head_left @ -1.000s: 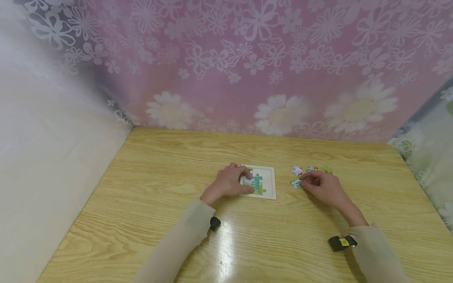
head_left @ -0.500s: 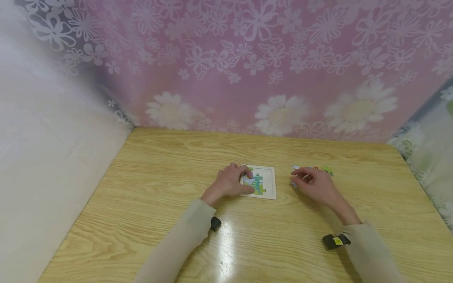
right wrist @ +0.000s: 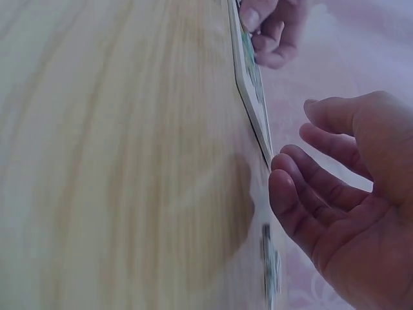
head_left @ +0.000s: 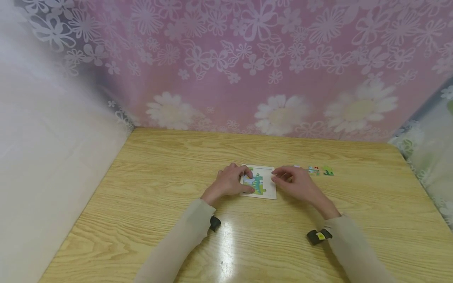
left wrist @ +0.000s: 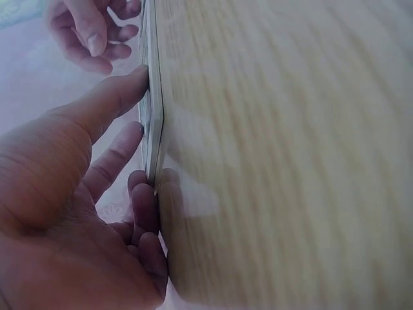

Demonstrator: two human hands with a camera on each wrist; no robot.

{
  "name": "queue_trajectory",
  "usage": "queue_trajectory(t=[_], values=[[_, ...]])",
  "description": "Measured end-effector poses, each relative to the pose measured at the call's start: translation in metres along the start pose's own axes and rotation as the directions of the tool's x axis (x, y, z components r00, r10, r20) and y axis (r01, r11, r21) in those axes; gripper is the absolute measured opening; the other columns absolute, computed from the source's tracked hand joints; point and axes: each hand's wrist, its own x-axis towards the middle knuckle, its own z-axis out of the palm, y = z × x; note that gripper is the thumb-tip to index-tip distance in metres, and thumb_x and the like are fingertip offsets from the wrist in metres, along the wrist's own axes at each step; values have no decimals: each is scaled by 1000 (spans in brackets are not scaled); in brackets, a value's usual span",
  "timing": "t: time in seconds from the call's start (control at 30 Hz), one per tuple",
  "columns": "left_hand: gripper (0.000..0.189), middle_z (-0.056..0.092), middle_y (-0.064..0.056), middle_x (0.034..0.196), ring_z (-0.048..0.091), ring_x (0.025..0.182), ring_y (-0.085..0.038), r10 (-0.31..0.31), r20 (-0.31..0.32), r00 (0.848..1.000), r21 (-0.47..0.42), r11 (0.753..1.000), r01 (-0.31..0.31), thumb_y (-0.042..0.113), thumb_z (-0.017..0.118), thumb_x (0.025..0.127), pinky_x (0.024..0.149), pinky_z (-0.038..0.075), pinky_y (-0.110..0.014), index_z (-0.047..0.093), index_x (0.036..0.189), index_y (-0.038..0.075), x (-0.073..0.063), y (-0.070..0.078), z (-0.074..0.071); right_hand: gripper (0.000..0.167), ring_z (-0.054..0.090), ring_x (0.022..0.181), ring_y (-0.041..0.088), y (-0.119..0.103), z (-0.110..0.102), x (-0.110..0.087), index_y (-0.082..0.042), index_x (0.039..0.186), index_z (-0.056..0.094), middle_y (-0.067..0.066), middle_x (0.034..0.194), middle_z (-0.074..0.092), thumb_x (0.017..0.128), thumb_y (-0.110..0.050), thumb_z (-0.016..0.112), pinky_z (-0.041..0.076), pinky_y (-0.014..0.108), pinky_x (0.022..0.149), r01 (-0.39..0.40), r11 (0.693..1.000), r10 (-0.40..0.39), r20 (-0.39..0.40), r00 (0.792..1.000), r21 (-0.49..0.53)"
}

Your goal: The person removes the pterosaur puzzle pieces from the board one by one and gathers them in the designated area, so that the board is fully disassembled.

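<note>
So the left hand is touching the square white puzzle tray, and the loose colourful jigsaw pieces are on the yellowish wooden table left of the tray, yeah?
Not quite: the head view shows the loose colourful jigsaw pieces lying right of the square white puzzle tray, not left. The left hand is touching the tray, and the pieces are on the yellowish wooden table.

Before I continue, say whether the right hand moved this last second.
Yes: the right hand has moved left, from the loose jigsaw pieces to the right edge of the stationary puzzle tray.
</note>
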Motion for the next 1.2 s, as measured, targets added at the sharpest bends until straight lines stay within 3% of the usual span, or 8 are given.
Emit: queue_trajectory(t=[0.33,0.6,0.9,1.2], values=[[36,53,2,105,45,98,-19,13,3,1000,0,1000,-13,46,82,85,85,29,-41,65,114,32,2,-2,2,23,64,83,14,-12,14,13,-8,116,74,5,97,73,97,-21,71,51,31,74,62,998,-60,58,997,-33],[42,53,1,111,45,98,-19,3,0,1000,-16,1000,-3,48,81,86,84,28,-39,64,120,31,3,-6,4,33,56,79,15,-13,22,23,-7,124,73,11,100,67,96,-24,72,46,31,67,64,992,-51,122,991,-105],[45,53,1,112,46,96,-19,-5,2,1000,-7,1000,5,48,80,86,84,29,-38,64,123,29,2,-4,2,32,54,74,15,-14,27,28,-7,121,75,11,98,65,93,-23,76,44,31,65,79,987,-63,122,991,-138],[43,52,1,109,45,96,-20,-12,9,1000,-15,1000,12,47,80,86,84,27,-39,63,122,30,2,-3,1,29,56,85,19,-16,31,33,-5,115,73,10,102,67,92,-23,76,46,32,72,36,992,-21,124,992,-118]])
